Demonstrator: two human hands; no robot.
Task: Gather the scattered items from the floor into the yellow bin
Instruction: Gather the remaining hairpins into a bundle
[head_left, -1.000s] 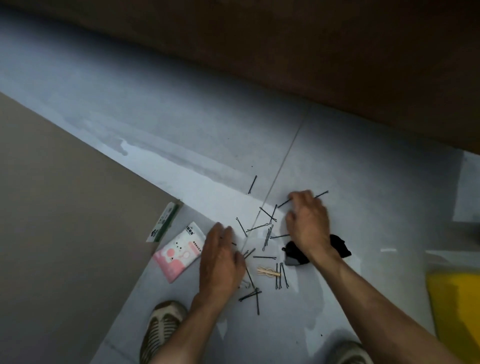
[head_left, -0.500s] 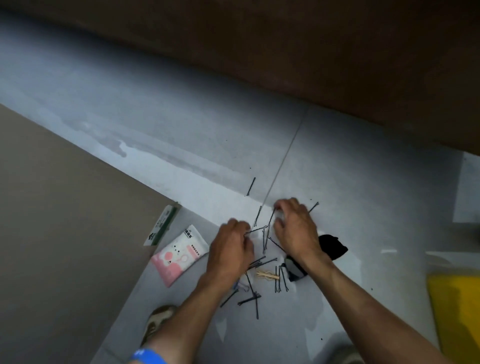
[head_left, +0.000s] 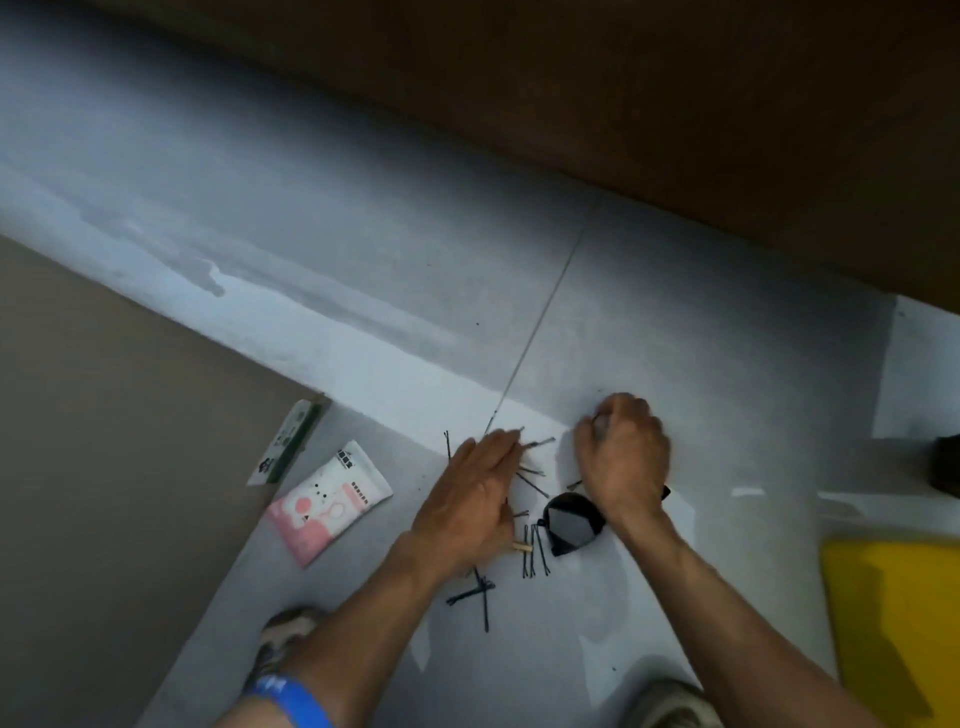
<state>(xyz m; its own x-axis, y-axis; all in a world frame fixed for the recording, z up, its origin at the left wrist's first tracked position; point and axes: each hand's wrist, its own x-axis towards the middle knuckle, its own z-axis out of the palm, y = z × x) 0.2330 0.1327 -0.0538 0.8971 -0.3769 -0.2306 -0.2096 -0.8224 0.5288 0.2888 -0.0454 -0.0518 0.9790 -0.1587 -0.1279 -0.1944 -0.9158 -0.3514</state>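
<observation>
Head view, taken from left to right: a narrow green-and-white packet (head_left: 288, 441) lay at the edge of the brown mat (head_left: 104, 441), with a pink-and-white pouch (head_left: 330, 506) just beside it on the grey floor (head_left: 311, 260). Low in the frame sat a shoe (head_left: 280, 636), and a blue wristband (head_left: 291, 699) circled the left forearm. The left hand (head_left: 475, 501) lay flat over the hairpins (head_left: 535, 556), palm down, fingers straight and close together, their tips reaching among the upper pins; a few crossed pins lay apart below the wrist. A small wooden clip (head_left: 522, 546) peeked out at the heel of that hand, touching the upright cluster of pins. Just right of the pins sat a black folded cloth item (head_left: 571, 522), partly under the right wrist. The right hand (head_left: 626, 457) was curled into a loose fist, knuckles up; it seemed to pinch something small and pale at the fingertips, though blur left that uncertain. A second shoe (head_left: 670, 701) showed at the bottom edge. Far right, well apart from the scattered things, stood the yellow bin (head_left: 893, 613), only its corner in view.
</observation>
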